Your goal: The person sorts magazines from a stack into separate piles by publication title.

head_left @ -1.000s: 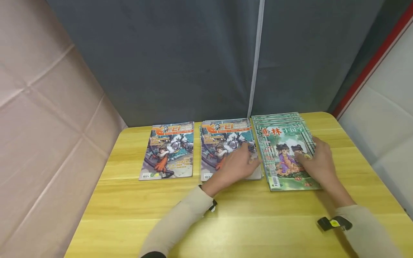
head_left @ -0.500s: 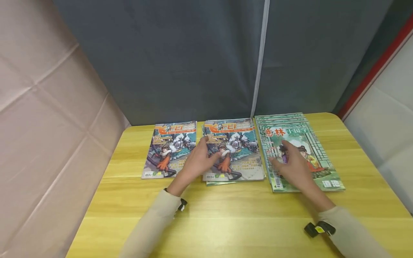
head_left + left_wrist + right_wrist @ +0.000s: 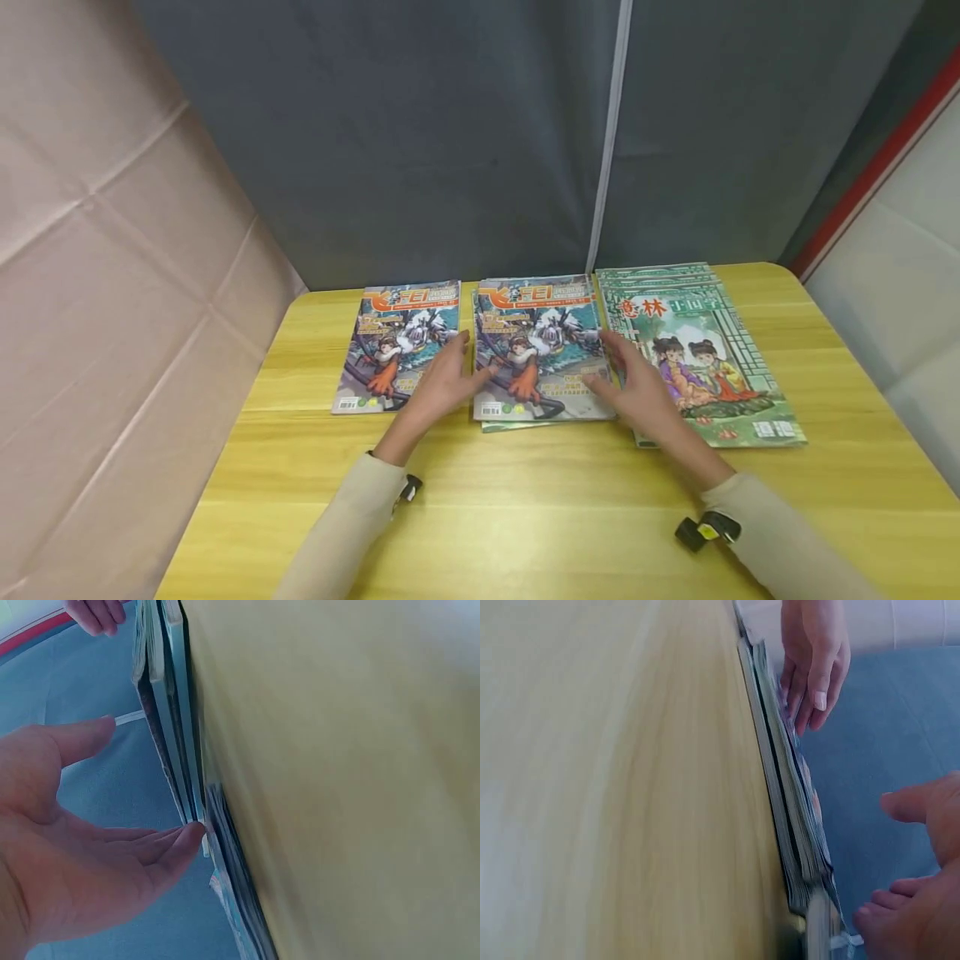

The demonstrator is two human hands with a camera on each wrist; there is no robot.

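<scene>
A middle stack of magazines (image 3: pixel 551 354) lies between my two hands, its top cover showing a figure in orange. My left hand (image 3: pixel 442 385) is at the stack's left edge, thumb apart and fingers extended. In the left wrist view, the fingers (image 3: pixel 161 851) of that hand reach down beside the magazines' edges. My right hand (image 3: pixel 641 396) is at the stack's right edge, thumb over the cover's corner and fingers extended. Below the top magazine, a greenish one sticks out slightly at the front. Neither hand grips anything.
To the left lies another magazine (image 3: pixel 367 367) with the same cover. On the right, a fanned stack of green magazines (image 3: pixel 750 367) shows two cartoon children. All lie along the back of the yellow wooden table (image 3: pixel 525 517), before a dark grey curtain (image 3: pixel 420 150).
My right hand has left the right edge of the green stack and moved left to the middle stack. My left hand has shifted left, off the middle cover to its left edge.
</scene>
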